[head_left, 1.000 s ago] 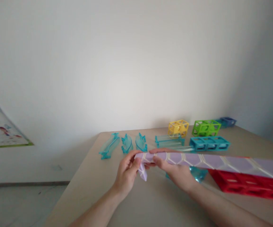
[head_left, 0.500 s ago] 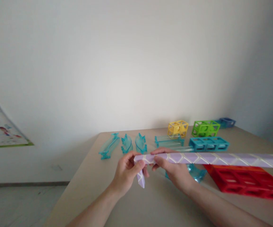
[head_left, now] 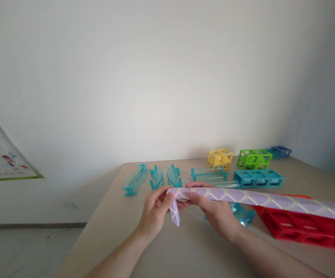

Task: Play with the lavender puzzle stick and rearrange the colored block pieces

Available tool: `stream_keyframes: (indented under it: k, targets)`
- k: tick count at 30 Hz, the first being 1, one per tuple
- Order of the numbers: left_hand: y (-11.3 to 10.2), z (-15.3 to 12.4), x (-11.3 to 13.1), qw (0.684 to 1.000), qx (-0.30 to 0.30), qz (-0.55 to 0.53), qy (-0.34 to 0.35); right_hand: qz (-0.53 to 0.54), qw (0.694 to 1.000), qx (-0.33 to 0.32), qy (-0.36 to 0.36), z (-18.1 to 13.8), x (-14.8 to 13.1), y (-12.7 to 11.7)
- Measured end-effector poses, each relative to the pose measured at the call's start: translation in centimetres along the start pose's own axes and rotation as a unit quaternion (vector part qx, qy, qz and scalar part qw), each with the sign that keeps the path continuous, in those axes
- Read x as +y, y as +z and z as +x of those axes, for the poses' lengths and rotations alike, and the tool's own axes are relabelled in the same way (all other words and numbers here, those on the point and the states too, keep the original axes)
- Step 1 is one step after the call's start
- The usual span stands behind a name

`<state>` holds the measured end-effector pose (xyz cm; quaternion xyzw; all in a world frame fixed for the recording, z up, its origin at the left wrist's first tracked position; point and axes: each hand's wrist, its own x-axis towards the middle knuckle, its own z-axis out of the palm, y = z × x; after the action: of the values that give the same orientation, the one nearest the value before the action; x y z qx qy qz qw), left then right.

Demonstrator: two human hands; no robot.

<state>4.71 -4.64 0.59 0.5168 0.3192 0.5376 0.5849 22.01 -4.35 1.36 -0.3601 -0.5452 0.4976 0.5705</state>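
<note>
A long lavender snake puzzle (head_left: 231,194), its wedge segments edged in pale lines, stretches from my hands out past the right side of the view. Its left end bends downward into a short pointed tail. My left hand (head_left: 155,210) is closed around the corner of that bend, thumb in front. Just right of it, my right hand (head_left: 215,210) pinches the straight part, thumb near the lower edge and fingers behind. Some fingertips are hidden behind the puzzle. Both hands are above the table (head_left: 112,220).
Clear teal track pieces (head_left: 136,179) lie toward the back, others behind my right hand. Yellow (head_left: 219,159), green (head_left: 254,159) and teal frame blocks (head_left: 258,178) stand at back right, with a dark blue block (head_left: 281,151) beyond. Red frame blocks (head_left: 303,226) lie at right, partly under the puzzle.
The puzzle's long right part has tilted downward at its far end. Its short bent tail has shifted slightly right and up. Both hands keep their hold.
</note>
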Motion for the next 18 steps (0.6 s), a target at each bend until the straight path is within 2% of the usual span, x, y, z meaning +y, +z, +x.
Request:
stream_keyframes:
  k: [6, 14, 18]
  targets:
    - [0.1, -0.2, 0.2, 0.999, 0.018, 0.015, -0.031, -0.137, 0.989, 0.046, -0.026, -0.4, -1.8, 0.4]
    - [0.2, -0.3, 0.2, 0.999, 0.028, 0.015, -0.03, -0.144, 0.988, 0.038, -0.035, -0.7, -2.0, 0.6]
    - [0.2, -0.3, 0.2, 0.998, 0.041, 0.021, -0.041, -0.161, 0.985, 0.019, -0.066, -0.9, -1.9, 0.5]
